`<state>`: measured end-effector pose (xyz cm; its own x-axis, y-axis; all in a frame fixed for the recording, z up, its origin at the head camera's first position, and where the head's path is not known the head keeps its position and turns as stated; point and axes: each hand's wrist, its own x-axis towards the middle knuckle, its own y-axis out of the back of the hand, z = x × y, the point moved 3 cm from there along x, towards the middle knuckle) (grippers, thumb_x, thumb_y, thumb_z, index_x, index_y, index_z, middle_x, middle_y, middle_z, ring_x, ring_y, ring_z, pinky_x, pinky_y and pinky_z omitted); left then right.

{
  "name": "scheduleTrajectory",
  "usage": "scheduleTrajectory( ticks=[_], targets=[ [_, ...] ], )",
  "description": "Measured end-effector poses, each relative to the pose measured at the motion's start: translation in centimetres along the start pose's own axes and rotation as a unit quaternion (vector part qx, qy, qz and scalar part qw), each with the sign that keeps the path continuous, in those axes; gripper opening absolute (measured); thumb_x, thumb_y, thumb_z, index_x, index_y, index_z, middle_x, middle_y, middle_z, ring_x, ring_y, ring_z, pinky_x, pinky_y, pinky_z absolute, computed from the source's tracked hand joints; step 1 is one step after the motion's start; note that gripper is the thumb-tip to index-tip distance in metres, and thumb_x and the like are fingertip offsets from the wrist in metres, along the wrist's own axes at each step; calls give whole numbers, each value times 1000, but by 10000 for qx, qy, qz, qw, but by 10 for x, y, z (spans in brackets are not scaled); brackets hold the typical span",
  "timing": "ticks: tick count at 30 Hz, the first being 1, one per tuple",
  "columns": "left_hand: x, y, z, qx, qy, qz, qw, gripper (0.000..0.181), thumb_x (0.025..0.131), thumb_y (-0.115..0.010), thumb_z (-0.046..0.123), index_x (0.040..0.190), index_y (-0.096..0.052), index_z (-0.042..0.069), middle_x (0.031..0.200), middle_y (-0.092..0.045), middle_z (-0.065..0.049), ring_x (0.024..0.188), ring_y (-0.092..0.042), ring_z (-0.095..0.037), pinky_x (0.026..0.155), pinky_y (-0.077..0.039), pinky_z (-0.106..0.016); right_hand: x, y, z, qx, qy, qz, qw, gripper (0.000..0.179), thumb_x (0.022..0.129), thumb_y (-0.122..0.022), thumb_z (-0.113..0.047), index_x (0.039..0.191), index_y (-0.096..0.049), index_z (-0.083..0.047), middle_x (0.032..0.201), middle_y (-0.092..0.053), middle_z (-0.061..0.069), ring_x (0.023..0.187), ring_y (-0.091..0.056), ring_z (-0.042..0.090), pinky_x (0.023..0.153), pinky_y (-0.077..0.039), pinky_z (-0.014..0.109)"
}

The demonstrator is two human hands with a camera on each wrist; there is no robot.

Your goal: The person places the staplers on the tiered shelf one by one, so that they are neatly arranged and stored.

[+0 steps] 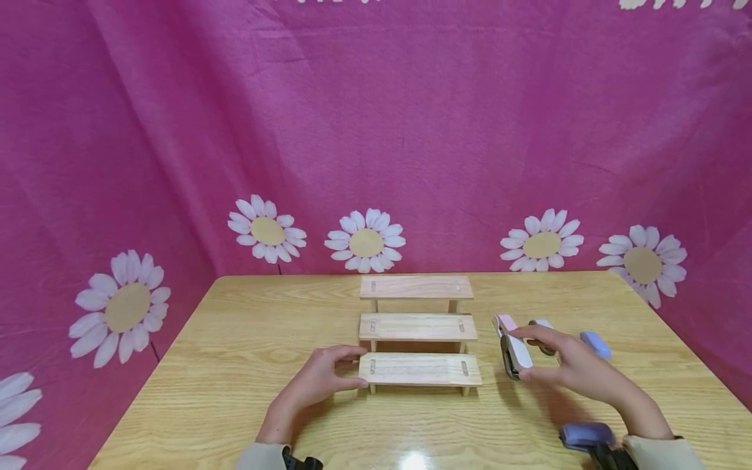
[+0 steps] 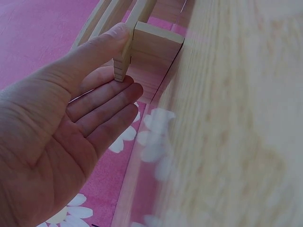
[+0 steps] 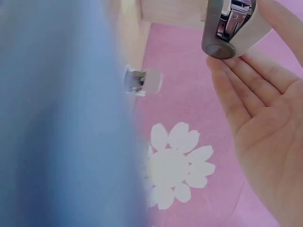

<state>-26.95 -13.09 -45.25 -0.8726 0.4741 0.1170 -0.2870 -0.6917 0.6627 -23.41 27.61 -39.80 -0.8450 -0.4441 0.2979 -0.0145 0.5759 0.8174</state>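
A three-step wooden rack (image 1: 420,370) stands on the table. At its left end my left hand (image 1: 317,378) pinches the lowest step between thumb and fingers; in the left wrist view, the thumb (image 2: 111,38) lies against the board's end. My right hand (image 1: 578,365), to the right of the rack, grips a white and dark grey stapler (image 1: 518,352) by its ends. The right wrist view shows this stapler (image 3: 227,28) between thumb and fingers. A pink stapler (image 1: 505,321) lies just beyond it. Another white and grey stapler (image 1: 542,324) is partly hidden behind the right hand.
A lavender stapler (image 1: 596,344) lies right of the right hand. Beside the right wrist is a purple stapler (image 1: 586,434), its near part hidden by the wrist strap. A pink flowered cloth (image 1: 411,130) hangs behind and beside the wooden table (image 1: 247,339).
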Motion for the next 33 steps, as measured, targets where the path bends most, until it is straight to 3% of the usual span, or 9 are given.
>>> scheduleTrajectory(
  ticks=[11, 17, 23, 27, 31, 33],
  targets=[
    [-1, 1, 1, -109, -21, 4, 9999, 53, 80, -80, 31, 127, -65, 10, 128, -67, -11, 118, -65, -25, 105, -51, -44, 28, 3, -12, -210, 360, 269, 9988, 57, 79, -82, -28, 131, -60, -17, 122, -67, 0, 105, -57, -7, 83, -55, 19],
    [-1, 0, 0, -111, -13, 10, 9999, 54, 80, -80, 32, 127, -65, 10, 128, -67, -10, 117, -65, -24, 105, -51, -44, 42, 2, -19, -132, 345, 180, 9992, 56, 80, -80, -29, 131, -59, -17, 126, -66, -1, 108, -56, -4, 85, -56, 25],
    [-2, 0, -2, -98, -64, 6, 9999, 54, 80, -80, 33, 127, -65, 11, 127, -68, -9, 118, -65, -24, 105, -51, -43, 54, 0, -26, -40, 477, 174, 9987, 55, 81, -80, -28, 131, -59, -17, 126, -66, 2, 108, -56, -2, 85, -54, 23],
    [-2, 1, -2, -58, -148, 36, 9999, 53, 81, -80, 31, 127, -65, 10, 127, -68, -9, 117, -65, -24, 105, -51, -41, 65, -2, -30, -25, 580, 173, 9982, 55, 82, -80, -27, 132, -58, -17, 127, -66, 3, 111, -61, 10, 89, -56, 31],
    [-3, 0, -1, -30, -169, 49, 9998, 52, 81, -80, 31, 127, -65, 10, 127, -68, -9, 116, -65, -24, 104, -52, -39, 76, -4, -34, 151, 440, 78, 9989, 57, 84, -77, -29, 135, -56, -18, 133, -63, 3, 118, -60, 25, 96, -55, 44],
    [-3, 0, -1, -20, -174, 63, 9998, 53, 81, -80, 32, 127, -65, 10, 127, -68, -9, 116, -65, -23, 104, -52, -39, 82, -6, -37, 227, 402, 68, 9989, 57, 85, -77, -30, 136, -56, -16, 134, -62, 5, 118, -60, 28, 95, -55, 45]
  ],
)
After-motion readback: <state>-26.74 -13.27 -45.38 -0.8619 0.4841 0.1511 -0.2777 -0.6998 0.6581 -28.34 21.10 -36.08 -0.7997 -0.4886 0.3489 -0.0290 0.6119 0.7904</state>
